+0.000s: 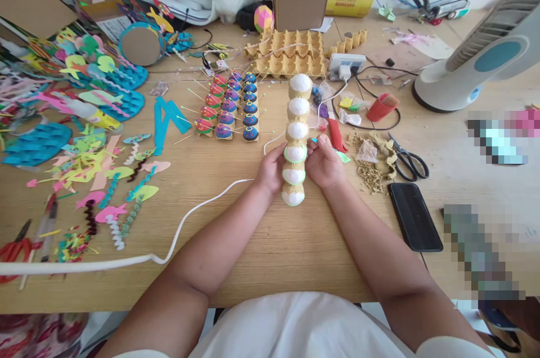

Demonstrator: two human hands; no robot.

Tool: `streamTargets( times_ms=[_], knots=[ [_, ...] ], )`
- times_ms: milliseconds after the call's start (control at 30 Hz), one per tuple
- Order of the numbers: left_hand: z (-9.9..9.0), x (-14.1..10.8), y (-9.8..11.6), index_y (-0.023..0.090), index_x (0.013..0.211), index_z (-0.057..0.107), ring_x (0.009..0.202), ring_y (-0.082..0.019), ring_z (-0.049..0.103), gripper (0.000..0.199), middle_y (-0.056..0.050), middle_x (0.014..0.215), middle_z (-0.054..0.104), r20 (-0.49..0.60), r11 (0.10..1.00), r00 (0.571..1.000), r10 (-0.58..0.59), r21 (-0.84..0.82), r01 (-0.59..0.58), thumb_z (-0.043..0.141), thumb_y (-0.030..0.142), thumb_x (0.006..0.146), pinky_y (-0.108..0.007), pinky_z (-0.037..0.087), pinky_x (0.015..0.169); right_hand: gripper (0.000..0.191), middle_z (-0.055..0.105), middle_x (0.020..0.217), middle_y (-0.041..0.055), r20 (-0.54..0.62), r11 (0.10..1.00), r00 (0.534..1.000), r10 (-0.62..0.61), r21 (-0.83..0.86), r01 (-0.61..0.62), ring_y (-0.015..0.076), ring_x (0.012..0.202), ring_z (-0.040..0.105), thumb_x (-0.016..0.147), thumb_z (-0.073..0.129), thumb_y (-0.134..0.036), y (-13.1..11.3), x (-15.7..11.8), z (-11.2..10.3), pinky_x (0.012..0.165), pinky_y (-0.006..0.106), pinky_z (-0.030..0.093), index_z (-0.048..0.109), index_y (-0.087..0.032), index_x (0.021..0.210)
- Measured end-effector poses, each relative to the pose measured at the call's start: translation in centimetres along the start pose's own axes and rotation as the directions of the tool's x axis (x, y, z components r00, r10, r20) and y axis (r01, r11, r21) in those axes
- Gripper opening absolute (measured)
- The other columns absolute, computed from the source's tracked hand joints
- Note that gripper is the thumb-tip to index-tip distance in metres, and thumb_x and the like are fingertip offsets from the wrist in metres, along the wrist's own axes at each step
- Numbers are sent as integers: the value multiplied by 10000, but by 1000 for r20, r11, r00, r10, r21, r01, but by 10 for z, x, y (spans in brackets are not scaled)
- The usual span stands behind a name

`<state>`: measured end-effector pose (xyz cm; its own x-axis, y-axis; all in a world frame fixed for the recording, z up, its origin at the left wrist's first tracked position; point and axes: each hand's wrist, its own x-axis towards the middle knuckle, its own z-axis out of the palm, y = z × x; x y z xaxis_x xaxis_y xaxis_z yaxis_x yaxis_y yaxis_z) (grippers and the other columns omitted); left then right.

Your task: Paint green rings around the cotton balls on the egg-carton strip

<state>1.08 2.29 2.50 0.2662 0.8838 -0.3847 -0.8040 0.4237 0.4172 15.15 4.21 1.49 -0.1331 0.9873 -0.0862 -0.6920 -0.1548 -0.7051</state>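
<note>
A strip of egg carton point(300, 116) stretches away from me over the table, its row of bumps covered in white, probably clay. Thin green edging runs round the nearest few bumps. My left hand point(272, 169) grips the strip from its left side, the fingertips partly hidden. On the other side, my right hand point(327, 162) pinches a small blue piece point(314, 139) between thumb and fingers, close beside the strip. Three finished caterpillar-like strips, one of them red point(210, 103), stand to the left, with painted bumps and pins sticking out.
Scissors point(407, 158), carton scraps point(371, 178) and a phone point(415, 216) lie to my right. A white fan point(472, 54) stands farther back. Paper fish point(112, 211) and cut scraps spread over the left. A white cable point(198, 200) crosses the table; egg trays point(291, 57) sit behind.
</note>
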Motion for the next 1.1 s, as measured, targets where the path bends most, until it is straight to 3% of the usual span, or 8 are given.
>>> streamTargets(
  times_ms=[167,367,500,700,933,1100],
  knots=[
    [7,-2,1,178,936,754,862,-273,834,269,-73,771,816,-32,1000,999,6,6,-5,532,270,1057,-371,658,860,592,550,705,-100,10,1000,1000,-8,9,8,112,638,545,689,974,-490,1,3,-1,629,287,448,445,-280,852],
    [13,-3,1,158,1105,775,882,-278,832,333,-92,831,833,-9,998,998,-57,-31,57,471,295,1094,-378,651,861,609,596,703,-112,-14,999,1000,19,39,-18,110,622,546,628,1005,-502,3,6,-3,637,294,440,493,-279,871],
    [7,2,-1,171,1195,776,940,-288,835,318,-92,899,852,31,998,999,-21,-51,23,502,289,1084,-397,645,918,596,627,720,-109,-6,999,1000,27,41,-27,117,634,570,635,1004,-499,5,6,-5,647,305,454,498,-277,858],
    [1,9,-6,112,1094,783,1000,-290,835,355,-130,912,852,120,1000,993,-3,-8,4,472,284,1100,-408,642,967,558,687,725,-101,0,997,1000,31,72,-31,129,654,609,641,1014,-463,9,10,-12,640,294,480,534,-277,856],
    [4,9,-10,107,1133,802,1085,-292,829,302,-129,987,863,89,999,995,39,31,-41,614,315,1019,-380,631,1024,432,662,712,-90,53,998,999,4,60,-7,130,644,616,795,928,-433,14,15,-19,639,303,512,529,-272,836],
    [1,12,-10,127,1041,810,1097,-290,827,286,-119,927,855,79,997,996,45,60,-50,585,302,1027,-373,636,1009,464,640,691,-91,38,998,999,-7,62,5,124,638,597,741,961,-435,15,16,-19,642,298,511,537,-263,815]
  ],
)
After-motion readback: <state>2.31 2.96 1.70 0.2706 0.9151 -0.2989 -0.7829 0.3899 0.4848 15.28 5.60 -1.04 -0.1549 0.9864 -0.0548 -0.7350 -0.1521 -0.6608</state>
